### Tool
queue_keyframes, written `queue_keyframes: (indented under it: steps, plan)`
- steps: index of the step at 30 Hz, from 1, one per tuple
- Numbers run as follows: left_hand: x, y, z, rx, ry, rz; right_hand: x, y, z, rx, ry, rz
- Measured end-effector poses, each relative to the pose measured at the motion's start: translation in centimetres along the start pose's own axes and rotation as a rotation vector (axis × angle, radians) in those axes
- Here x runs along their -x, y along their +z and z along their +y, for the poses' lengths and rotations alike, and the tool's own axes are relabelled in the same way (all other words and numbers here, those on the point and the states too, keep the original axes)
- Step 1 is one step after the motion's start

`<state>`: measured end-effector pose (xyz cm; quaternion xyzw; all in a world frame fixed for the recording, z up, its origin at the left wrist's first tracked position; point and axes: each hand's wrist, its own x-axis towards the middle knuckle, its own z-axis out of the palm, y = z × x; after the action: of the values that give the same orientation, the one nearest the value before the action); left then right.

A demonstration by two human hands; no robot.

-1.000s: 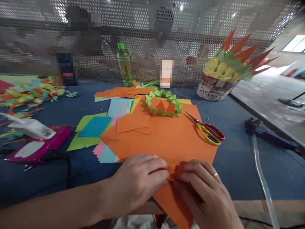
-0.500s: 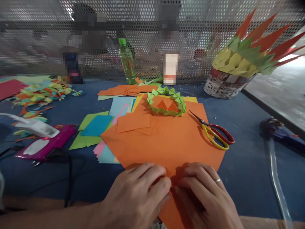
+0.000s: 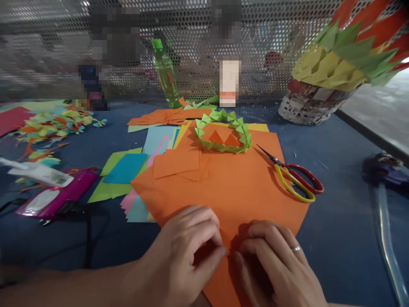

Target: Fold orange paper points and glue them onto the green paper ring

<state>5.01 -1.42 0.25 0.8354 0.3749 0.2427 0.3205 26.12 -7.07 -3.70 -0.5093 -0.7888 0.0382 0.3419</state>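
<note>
My left hand [image 3: 188, 251] is closed in a pinch at the bottom middle, thumb and fingertip meeting on orange paper. Opposite it, my right hand [image 3: 277, 260], with a ring on one finger, curls its fingers down on the same spot. What exactly lies between the fingertips blends with the large orange paper sheet [image 3: 233, 192] beneath, so its shape is hard to make out. Farther up on that sheet stands a ring of folded green paper [image 3: 223, 147], with orange folded points showing inside. Small orange paper rectangles [image 3: 177, 164] and scissors [image 3: 287, 175] with red and yellow handles lie there too.
Blue and green paper pieces [image 3: 124, 168] lie left, near a magenta power strip [image 3: 75, 187] with cables. Behind stand a green-capped bottle [image 3: 166, 79] and a folded-paper basket [image 3: 326, 81]. A glue gun [image 3: 388, 170] with a clear stick rests at right.
My left hand has lifted its knuckles slightly, opening a gap between thumb and curled fingers while the tips stay together. My right hand has barely moved. The view has shifted a little.
</note>
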Motion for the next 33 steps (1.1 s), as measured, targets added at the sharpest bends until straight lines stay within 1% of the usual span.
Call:
queue_keyframes:
  steps: [4,9,15,18,23,28,33]
  plan:
    - [0.10,0.14,-0.04,-0.025,-0.009,0.016,-0.11,0.21,0.10,0.006,0.008,0.019]
    - [0.04,0.30,-0.18,-0.048,-0.010,0.013,-0.15,0.30,0.15,0.029,0.004,0.006]
    - [0.11,0.58,-0.23,-0.035,0.005,0.051,-0.27,0.13,0.02,0.077,0.011,-0.001]
    - [0.05,0.39,-0.19,-0.014,-0.034,0.016,-0.28,-0.04,0.07,0.078,0.002,-0.016]
    - [-0.27,0.12,-0.33,0.077,-0.106,-0.002,-0.25,-0.39,0.33,0.076,-0.005,-0.040]
    - [-0.34,-0.03,-0.32,0.108,-0.098,-0.043,-0.46,-0.45,0.59,0.070,-0.055,-0.039]
    - [0.13,-0.32,-0.46,0.130,-0.061,-0.086,-0.40,-0.40,0.59,0.099,-0.040,-0.029]
